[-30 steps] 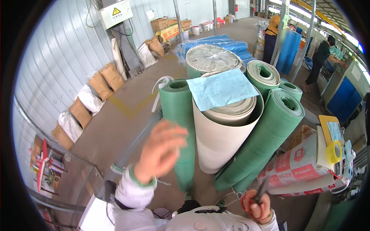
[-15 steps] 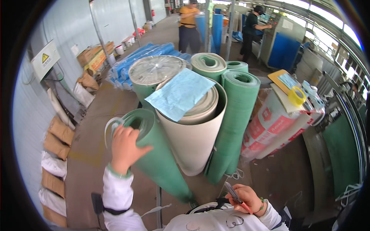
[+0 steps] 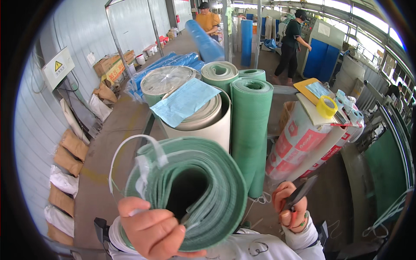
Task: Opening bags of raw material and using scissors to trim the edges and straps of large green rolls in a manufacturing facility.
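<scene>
My left hand [image 3: 151, 227] is closed on the near rim of a green sheet roll [image 3: 234, 190], its fingers hooked over the edge by the dark hollow core. The roll leans toward me with its open end up. A white plastic strap [image 3: 149, 138] loops out from the roll's left side. At the right, my right hand [image 3: 291, 203] grips scissors [image 3: 302, 190] with a dark blade pointing up and red handles. Behind the green roll stands a wide cream roll [image 3: 219, 128] with a light blue sheet of paper [image 3: 186, 102] lying on top.
Upright green rolls [image 3: 252, 117] stand beyond. To the right, a red-and-white wrapped roll [image 3: 294, 143] carries a yellow tape roll [image 3: 326, 107]. Sacks [image 3: 71, 145] line the left wall. One person [image 3: 208, 21] holds a blue roll; another [image 3: 294, 43] stands at a machine.
The green roll has been tipped toward me, and my left hand has come nearer with it. My right hand has risen with the scissors. The person at the back has tilted a blue roll.
</scene>
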Tool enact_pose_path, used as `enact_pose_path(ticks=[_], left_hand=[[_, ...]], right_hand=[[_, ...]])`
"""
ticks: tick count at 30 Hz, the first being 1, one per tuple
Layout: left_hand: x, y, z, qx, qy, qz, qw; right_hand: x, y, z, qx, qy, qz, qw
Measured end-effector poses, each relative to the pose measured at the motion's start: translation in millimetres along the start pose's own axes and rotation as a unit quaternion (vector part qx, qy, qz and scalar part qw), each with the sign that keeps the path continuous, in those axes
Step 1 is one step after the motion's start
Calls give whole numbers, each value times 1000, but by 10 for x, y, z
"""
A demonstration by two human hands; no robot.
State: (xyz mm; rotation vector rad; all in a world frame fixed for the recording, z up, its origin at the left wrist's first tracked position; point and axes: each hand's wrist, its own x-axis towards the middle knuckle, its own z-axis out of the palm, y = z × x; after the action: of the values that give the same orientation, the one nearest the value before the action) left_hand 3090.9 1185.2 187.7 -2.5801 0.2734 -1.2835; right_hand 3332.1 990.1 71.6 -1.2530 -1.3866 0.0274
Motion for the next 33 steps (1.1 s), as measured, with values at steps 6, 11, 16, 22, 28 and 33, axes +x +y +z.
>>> enact_pose_path(ticks=[6,11,16,22,28,33], left_hand=[[-362,125,796,-135,-164,-3,977],[-222,-157,800,-292,-142,-89,942],[-240,-318,693,-154,-113,-142,971],[-332,-614,796,-221,-260,-426,838],[-289,-634,893,-126,-183,-297,929],[-329,-611,961,-124,-180,-254,942]], right_hand=[[-21,-38,-119,-53,-9,92,994],[267,-218,-231,-246,-88,34,965],[519,-115,-94,-316,-98,3,944],[776,100,108,-405,-180,10,897],[892,-31,94,-475,-215,-65,851],[1040,-121,-19,-507,-233,-93,825]])
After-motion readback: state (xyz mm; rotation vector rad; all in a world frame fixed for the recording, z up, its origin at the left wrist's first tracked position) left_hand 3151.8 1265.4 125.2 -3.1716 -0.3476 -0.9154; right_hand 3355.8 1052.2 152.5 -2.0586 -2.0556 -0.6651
